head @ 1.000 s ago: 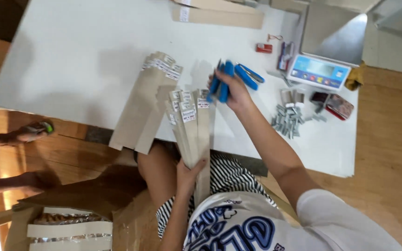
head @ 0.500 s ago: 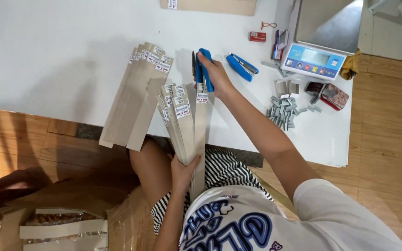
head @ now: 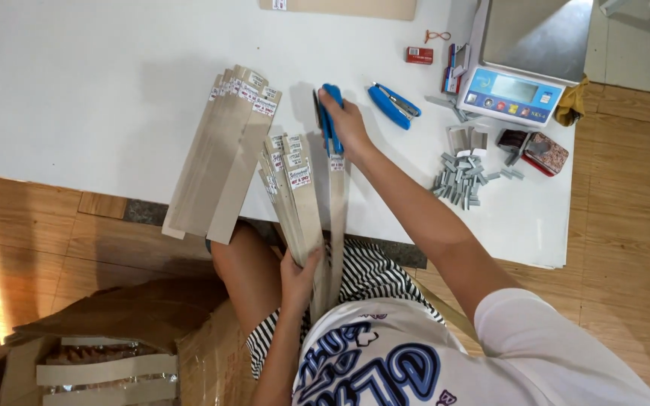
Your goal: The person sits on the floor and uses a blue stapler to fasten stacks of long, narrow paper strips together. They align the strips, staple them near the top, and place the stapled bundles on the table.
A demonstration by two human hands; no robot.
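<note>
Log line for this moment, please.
right hand: presses blue stapler on long tan packet | left hand: holds packet bundle

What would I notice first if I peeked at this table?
Probably the right hand pressing a blue stapler onto the top of a long tan packet at the table's middle. The left hand grips a fan of packets below, and a loose stack lies to their left.

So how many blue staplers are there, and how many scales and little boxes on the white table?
Blue staplers: 2, one under the right hand at and one lying free
Weighing scales: 1
Small red boxes: 1
Total: 4
The left hand holds a bundle of long packets, too overlapped to count.
</note>
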